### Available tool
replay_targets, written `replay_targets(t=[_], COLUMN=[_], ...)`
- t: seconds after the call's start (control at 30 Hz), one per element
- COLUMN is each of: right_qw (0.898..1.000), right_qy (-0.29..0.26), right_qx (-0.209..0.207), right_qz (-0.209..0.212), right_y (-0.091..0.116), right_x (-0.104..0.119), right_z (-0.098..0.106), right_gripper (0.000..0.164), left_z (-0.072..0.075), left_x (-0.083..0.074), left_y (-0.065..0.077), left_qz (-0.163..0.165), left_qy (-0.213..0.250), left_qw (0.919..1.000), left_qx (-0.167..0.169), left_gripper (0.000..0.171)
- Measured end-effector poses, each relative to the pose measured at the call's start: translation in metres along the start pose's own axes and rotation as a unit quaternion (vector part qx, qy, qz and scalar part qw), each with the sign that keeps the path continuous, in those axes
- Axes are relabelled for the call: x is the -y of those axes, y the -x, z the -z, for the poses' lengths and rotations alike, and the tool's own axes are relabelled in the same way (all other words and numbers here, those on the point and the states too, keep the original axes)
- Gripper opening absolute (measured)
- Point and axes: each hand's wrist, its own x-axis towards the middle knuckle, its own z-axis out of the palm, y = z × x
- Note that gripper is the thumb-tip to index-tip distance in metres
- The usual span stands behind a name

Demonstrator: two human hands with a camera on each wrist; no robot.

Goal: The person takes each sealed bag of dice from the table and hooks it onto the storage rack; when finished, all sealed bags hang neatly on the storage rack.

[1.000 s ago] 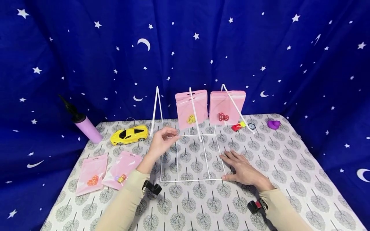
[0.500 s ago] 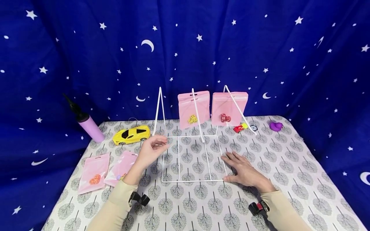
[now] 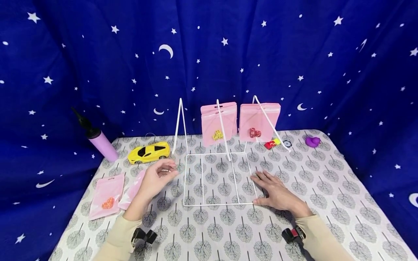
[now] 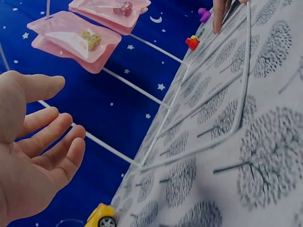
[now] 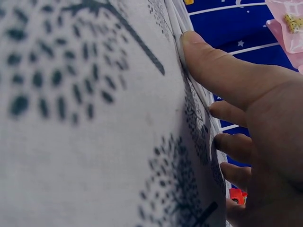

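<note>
A white wire rack (image 3: 217, 205) stands on the table, with pink zip bags hanging from two of its prongs. The bag (image 3: 209, 123) on the middle prong shows yellow dice, and the bag (image 3: 266, 121) on the right prong shows red dice. The left prong (image 3: 178, 123) bears nothing. My left hand (image 3: 157, 181) hovers left of the rack base, fingers loosely bent, holding nothing. My right hand (image 3: 274, 192) rests with spread fingers at the base's right side, its thumb touching the front corner. A pink bag (image 3: 106, 188) with orange dice lies at the left, beside another pink bag (image 3: 132, 192) partly hidden by my left arm.
A yellow toy car (image 3: 148, 152) stands behind the lying bags, with a purple hand pump (image 3: 103, 146) to its left. Behind the rack's right side are a small red and yellow toy (image 3: 271, 143) and a compass-like disc (image 3: 287, 144). A purple rubber duck (image 3: 312, 141) sits farther right.
My left hand has moved left and toward me, away from the rack, and now covers more of the nearer lying bag. The right hand has stayed at the rack base.
</note>
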Motion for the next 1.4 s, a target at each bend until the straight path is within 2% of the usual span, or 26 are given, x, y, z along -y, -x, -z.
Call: replay_targets(t=[0.33,0.57,0.63,0.77,0.87,1.17,1.3,1.4], right_qw=[1.0,1.0,1.0,1.0,1.0,1.0,1.0,1.0], right_qy=[-0.002,-0.003,-0.002,-0.002,-0.003,-0.006,-0.01,-0.011], right_qx=[0.002,0.004,0.003,0.003,0.003,0.007,0.005,0.003], right_qz=[-0.003,-0.003,-0.002,-0.004,-0.004,-0.004,-0.004,-0.005], right_y=[0.0,-0.001,-0.001,-0.001,-0.001,0.0,0.001,0.0], right_x=[-0.001,0.0,-0.001,-0.001,-0.001,-0.001,-0.001,0.0], right_z=[0.0,0.001,0.002,0.001,0.0,-0.003,-0.002,-0.001], right_gripper=[0.088,0.088,0.088,0.088,0.088,0.088,0.089,0.088], left_z=[0.026,0.043,0.045,0.049,0.054,0.068,0.075,0.079], left_x=[0.01,0.019,0.013,0.017,0.03,0.041,0.041,0.042], left_y=[0.019,0.029,0.032,0.035,0.037,0.054,0.061,0.063], left_qz=[0.014,0.016,0.018,0.012,0.015,0.063,0.092,0.101], left_qy=[-0.001,-0.034,-0.049,-0.055,-0.052,-0.083,-0.096,-0.111], left_qw=[0.9998,0.9987,0.998,0.9977,0.9977,0.993,0.9898,0.9877], left_qx=[-0.016,-0.034,-0.037,-0.038,-0.04,-0.056,-0.051,-0.045], left_gripper=[0.043,0.042,0.041,0.04,0.041,0.048,0.053,0.056])
